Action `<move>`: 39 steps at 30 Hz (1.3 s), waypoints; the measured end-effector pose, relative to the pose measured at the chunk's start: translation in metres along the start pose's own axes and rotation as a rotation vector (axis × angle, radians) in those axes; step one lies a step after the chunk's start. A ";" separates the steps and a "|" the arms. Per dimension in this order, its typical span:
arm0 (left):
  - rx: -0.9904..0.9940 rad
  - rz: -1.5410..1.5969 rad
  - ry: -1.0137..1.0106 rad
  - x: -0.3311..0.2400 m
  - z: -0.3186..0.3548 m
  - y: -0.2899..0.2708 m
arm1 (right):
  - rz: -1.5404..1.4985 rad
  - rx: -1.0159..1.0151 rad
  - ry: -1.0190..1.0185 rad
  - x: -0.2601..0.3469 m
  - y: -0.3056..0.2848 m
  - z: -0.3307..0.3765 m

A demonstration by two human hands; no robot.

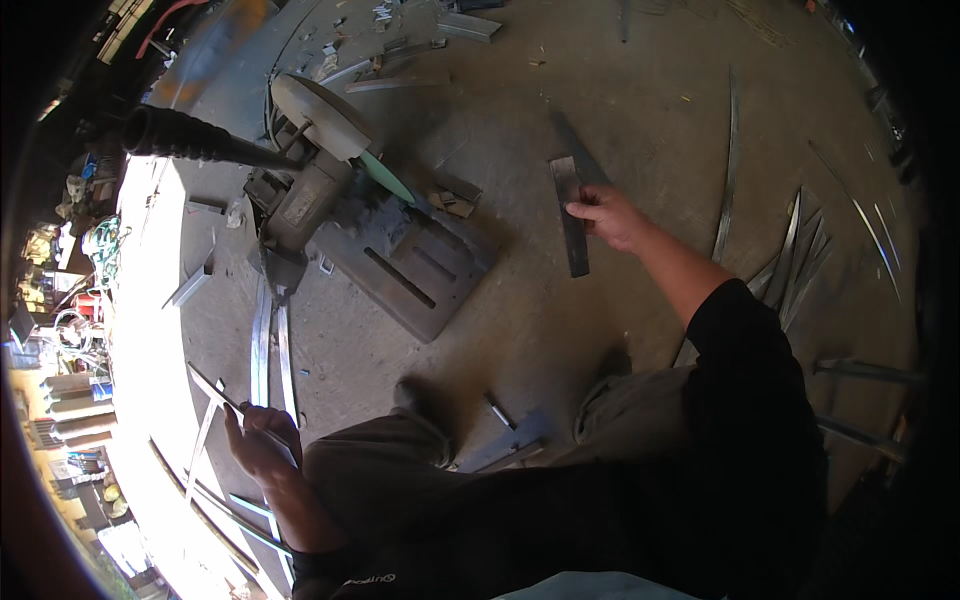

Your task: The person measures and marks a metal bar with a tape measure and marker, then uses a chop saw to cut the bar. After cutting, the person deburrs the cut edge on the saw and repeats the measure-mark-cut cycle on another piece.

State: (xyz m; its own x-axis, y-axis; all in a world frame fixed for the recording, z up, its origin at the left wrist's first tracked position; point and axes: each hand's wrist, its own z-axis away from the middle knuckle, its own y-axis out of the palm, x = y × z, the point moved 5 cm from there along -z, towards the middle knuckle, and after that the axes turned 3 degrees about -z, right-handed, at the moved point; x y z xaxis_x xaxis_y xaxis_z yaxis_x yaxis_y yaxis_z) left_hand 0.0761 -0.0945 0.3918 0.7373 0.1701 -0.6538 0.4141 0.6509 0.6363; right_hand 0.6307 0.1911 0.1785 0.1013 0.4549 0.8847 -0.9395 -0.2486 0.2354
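My right hand [612,217] is closed on a short dark flat metal piece [572,240], thumb on its face. It is held up off the floor, to the right of the chop saw. At the lower left, my left hand [265,440] is closed around another thin, flat metal piece [208,384], seen nearly edge-on and partly hidden by the fingers. Ahead of me stands the chop saw, with its grey slotted base [430,318], pale blade guard [318,112] and green-edged disc [386,178]. Neither hand touches the saw.
Long metal strips lie on the floor at the right [732,150] and left [262,345]. A flat metal plate [515,440] rests between my feet. A black ribbed handle or hose [200,135] rises beside the saw. Metal offcuts [468,27] are scattered at the far side.
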 end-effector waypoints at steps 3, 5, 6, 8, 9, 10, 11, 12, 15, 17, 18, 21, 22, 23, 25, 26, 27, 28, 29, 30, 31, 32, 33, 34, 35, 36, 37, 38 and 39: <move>0.012 0.046 -0.030 -0.004 0.008 -0.007 | -0.221 0.027 0.029 0.006 0.013 0.010; 0.065 0.054 -0.042 -0.005 0.013 -0.010 | -0.220 0.025 0.010 0.009 0.021 0.006; 0.090 0.062 -0.037 -0.007 0.014 -0.011 | -0.195 0.026 -0.007 0.011 0.024 0.001; 0.041 0.048 -0.023 -0.009 0.016 -0.017 | -0.051 -0.025 -0.059 0.015 0.030 -0.014; 0.019 0.047 -0.020 -0.011 0.016 -0.018 | 0.069 -0.077 -0.093 0.018 0.033 -0.023; -0.008 0.062 -0.014 -0.012 0.017 -0.020 | 0.194 -0.137 -0.123 0.023 0.036 -0.033; -0.048 0.062 -0.004 -0.013 0.017 -0.021 | 0.255 -0.157 -0.175 0.030 0.042 -0.042; -0.079 0.062 0.002 -0.013 0.017 -0.021 | 0.320 -0.188 -0.219 0.036 0.050 -0.051; -0.144 0.024 0.044 -0.014 0.014 -0.018 | 0.478 -0.228 -0.257 0.054 0.074 -0.074; -0.175 0.003 0.045 -0.012 0.011 -0.015 | 0.596 -0.215 -0.261 0.064 0.091 -0.088; -0.180 -0.020 0.059 -0.011 0.011 -0.014 | 0.668 -0.195 -0.269 0.068 0.099 -0.095; -0.223 -0.044 0.044 -0.008 0.005 -0.010 | 0.811 -0.160 -0.288 0.071 0.122 -0.112; -0.260 -0.093 0.056 -0.008 0.002 -0.009 | 0.851 -0.154 -0.277 0.070 0.128 -0.117; -0.266 -0.113 0.055 -0.007 0.000 -0.007 | 0.865 -0.138 -0.289 0.069 0.134 -0.122; -0.307 -0.155 0.068 -0.005 -0.006 -0.003 | 0.897 -0.115 -0.275 0.066 0.141 -0.130; -0.350 -0.175 0.109 -0.003 -0.007 -0.003 | 0.905 -0.083 -0.251 0.065 0.145 -0.134; -0.342 -0.179 0.106 -0.002 -0.012 0.000 | 0.917 -0.077 -0.266 0.066 0.147 -0.137; -0.336 -0.183 0.104 0.000 -0.014 0.002 | 0.928 -0.069 -0.278 0.066 0.150 -0.138; -0.329 -0.185 0.102 0.001 -0.016 0.004 | 0.944 -0.064 -0.291 0.067 0.153 -0.140; -0.340 -0.164 0.078 0.003 -0.020 0.005 | 0.936 -0.048 -0.294 0.068 0.155 -0.141; -0.343 -0.157 0.078 0.005 -0.023 0.006 | 0.932 -0.035 -0.297 0.069 0.157 -0.143; -0.345 -0.148 0.077 0.006 -0.026 0.007 | 0.931 -0.023 -0.299 0.070 0.159 -0.144; -0.350 -0.129 0.074 0.008 -0.030 0.007 | 0.936 -0.024 -0.318 0.071 0.160 -0.145; -0.350 -0.151 0.084 0.008 -0.033 0.008 | 0.945 -0.025 -0.337 0.072 0.162 -0.146; -0.346 -0.161 0.080 0.009 -0.036 0.008 | 0.956 -0.025 -0.357 0.073 0.164 -0.147; -0.342 -0.169 0.076 0.010 -0.038 0.008 | 0.959 -0.026 -0.353 0.073 0.164 -0.148; -0.338 -0.174 0.075 0.011 -0.039 0.008 | 0.962 -0.026 -0.351 0.073 0.165 -0.149; -0.328 -0.172 0.063 0.012 -0.042 0.007 | 0.967 -0.027 -0.347 0.072 0.166 -0.150; -0.330 -0.180 0.061 0.012 -0.044 0.007 | 0.969 -0.036 -0.363 0.073 0.167 -0.150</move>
State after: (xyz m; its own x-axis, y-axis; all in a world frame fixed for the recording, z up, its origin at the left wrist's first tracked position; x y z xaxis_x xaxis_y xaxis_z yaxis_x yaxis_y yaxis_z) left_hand 0.0646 -0.0557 0.3699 0.6311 0.0689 -0.7727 0.3326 0.8758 0.3498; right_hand 0.4324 0.3110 0.2217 -0.6167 -0.2130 0.7579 -0.6795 -0.3420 -0.6491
